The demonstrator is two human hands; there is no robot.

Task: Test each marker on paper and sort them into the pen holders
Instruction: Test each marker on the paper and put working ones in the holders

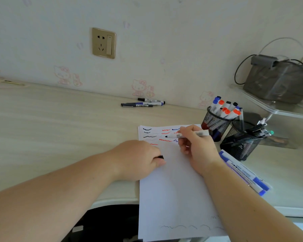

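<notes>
A white sheet of paper (173, 186) lies on the desk, its top marked with black, red and blue squiggles. My right hand (194, 147) pinches an uncapped white marker (185, 135), its dark tip touching the paper among the squiggles. My left hand (138, 159) rests at the paper's left edge, fingers curled round a black cap (161, 157). Two black mesh pen holders stand right of the paper: the far one (215, 124) holds several capped markers, the near one (241, 144) holds dark pens.
Three markers (143, 103) lie by the wall at the back. Two blue-capped markers (244, 172) lie on the desk right of my right wrist. A clear shelf (276, 105) with a grey bag and cables sits at far right. The desk's front edge runs under my forearms.
</notes>
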